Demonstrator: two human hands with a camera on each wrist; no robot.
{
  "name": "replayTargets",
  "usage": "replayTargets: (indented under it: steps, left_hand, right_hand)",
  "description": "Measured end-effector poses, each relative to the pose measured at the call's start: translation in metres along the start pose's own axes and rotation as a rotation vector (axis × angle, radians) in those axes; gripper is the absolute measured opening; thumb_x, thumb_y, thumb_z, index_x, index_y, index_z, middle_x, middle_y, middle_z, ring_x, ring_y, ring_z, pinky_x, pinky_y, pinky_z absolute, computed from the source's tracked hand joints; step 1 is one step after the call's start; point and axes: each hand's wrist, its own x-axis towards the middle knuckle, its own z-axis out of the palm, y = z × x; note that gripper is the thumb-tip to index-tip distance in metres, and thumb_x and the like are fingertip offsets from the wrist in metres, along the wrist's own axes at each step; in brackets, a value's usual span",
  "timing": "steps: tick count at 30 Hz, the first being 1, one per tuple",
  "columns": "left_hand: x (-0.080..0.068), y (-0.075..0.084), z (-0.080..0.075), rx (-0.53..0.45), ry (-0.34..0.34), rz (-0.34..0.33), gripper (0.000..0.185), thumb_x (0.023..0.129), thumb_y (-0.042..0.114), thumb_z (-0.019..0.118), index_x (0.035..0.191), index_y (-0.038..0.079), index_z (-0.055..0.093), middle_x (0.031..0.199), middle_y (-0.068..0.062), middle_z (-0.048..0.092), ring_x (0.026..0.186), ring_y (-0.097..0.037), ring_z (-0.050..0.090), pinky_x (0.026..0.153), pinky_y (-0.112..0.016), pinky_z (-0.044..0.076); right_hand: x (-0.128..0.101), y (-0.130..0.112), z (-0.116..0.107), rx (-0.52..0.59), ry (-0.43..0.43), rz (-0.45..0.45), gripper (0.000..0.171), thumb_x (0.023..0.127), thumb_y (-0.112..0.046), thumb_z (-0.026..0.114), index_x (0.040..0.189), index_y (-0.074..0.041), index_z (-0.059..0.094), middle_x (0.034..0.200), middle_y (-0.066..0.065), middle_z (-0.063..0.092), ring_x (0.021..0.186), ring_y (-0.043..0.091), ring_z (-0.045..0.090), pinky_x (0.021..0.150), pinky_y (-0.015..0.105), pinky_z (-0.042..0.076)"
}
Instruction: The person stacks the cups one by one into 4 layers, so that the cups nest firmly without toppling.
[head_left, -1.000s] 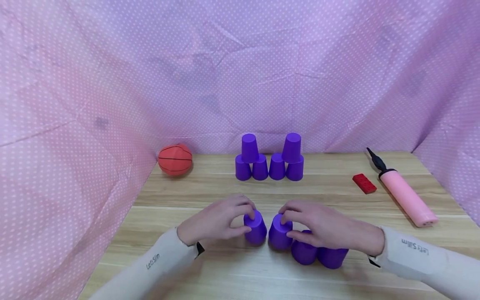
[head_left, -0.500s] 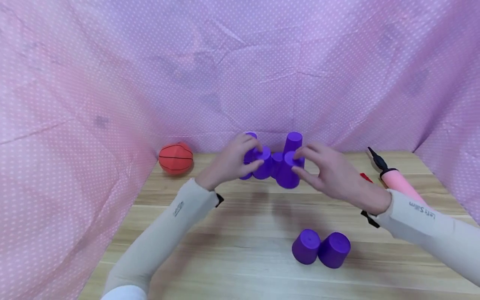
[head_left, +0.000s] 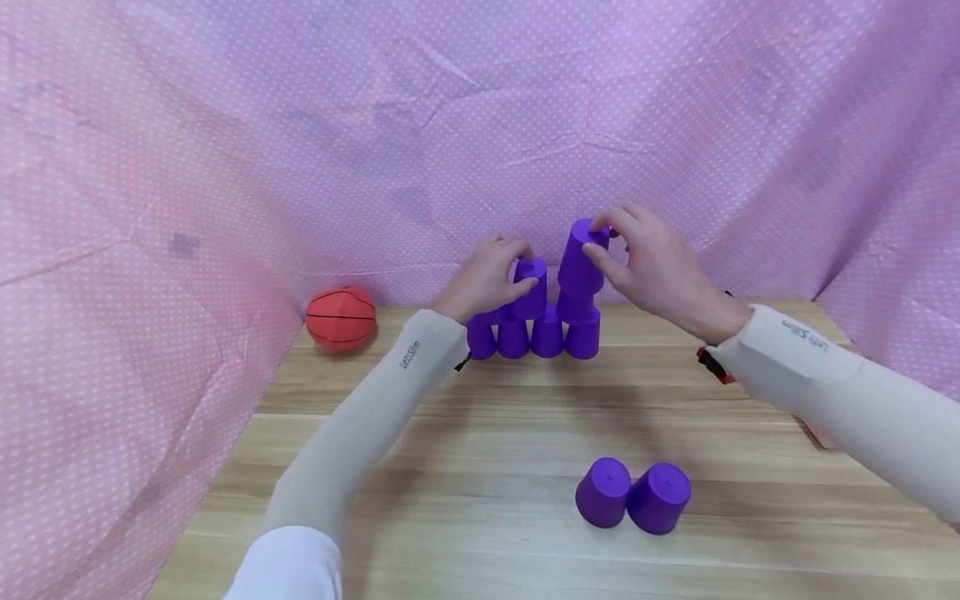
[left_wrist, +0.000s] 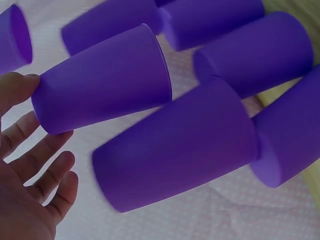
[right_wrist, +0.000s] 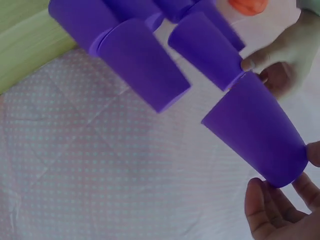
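Note:
In the head view, purple cups stand upside down in a row at the table's back; a front one is the bottom-row cup (head_left: 513,338). On the row's right sits an upper cup (head_left: 575,307); the left upper cup (left_wrist: 175,145) is mostly behind my left hand (head_left: 486,279) in the head view. That hand pinches an upside-down cup (head_left: 530,292) by its narrow end, between the two upper cups. Higher up, my right hand (head_left: 660,271) grips another cup (head_left: 581,260) by its narrow end. The right wrist view shows this cup (right_wrist: 257,130) above the stack, slightly tilted.
Two more upside-down purple cups, a left one (head_left: 603,492) and a right one (head_left: 660,498), stand near the front. A red toy basketball (head_left: 341,318) lies at the back left. My right forearm mostly covers a pink pump (head_left: 816,433). Dotted cloth (head_left: 420,125) hangs behind the table.
Both hands have carried one cup each from the table's front up to the stack. The right hand has risen above the right upper cup; the left has moved between the upper cups.

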Motion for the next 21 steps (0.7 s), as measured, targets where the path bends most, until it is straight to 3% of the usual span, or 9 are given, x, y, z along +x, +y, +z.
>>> replayTargets:
  steps: [6, 21]
  left_hand:
    - [0.007, -0.011, 0.015, 0.000, -0.038, -0.060, 0.027, 0.074, 0.036, 0.062, 0.094, 0.020, 0.053, 0.088, 0.009, 0.053, 0.084, -0.010, 0.038, 0.070, -0.023, 0.033]
    - [0.012, -0.014, 0.025, 0.004, -0.047, -0.086, 0.029, 0.074, 0.037, 0.062, 0.097, 0.021, 0.054, 0.091, 0.008, 0.053, 0.085, -0.011, 0.040, 0.069, -0.024, 0.035]
  right_hand:
    - [0.014, 0.016, 0.016, 0.008, -0.056, 0.102, 0.024, 0.083, -0.027, 0.055, 0.099, -0.010, 0.053, 0.095, 0.003, 0.052, 0.084, 0.018, 0.051, 0.066, 0.030, 0.043]
    - [0.030, 0.031, 0.039, 0.034, -0.102, 0.150, 0.020, 0.084, -0.023, 0.055, 0.098, -0.009, 0.052, 0.096, 0.007, 0.052, 0.087, 0.022, 0.050, 0.072, 0.035, 0.039]
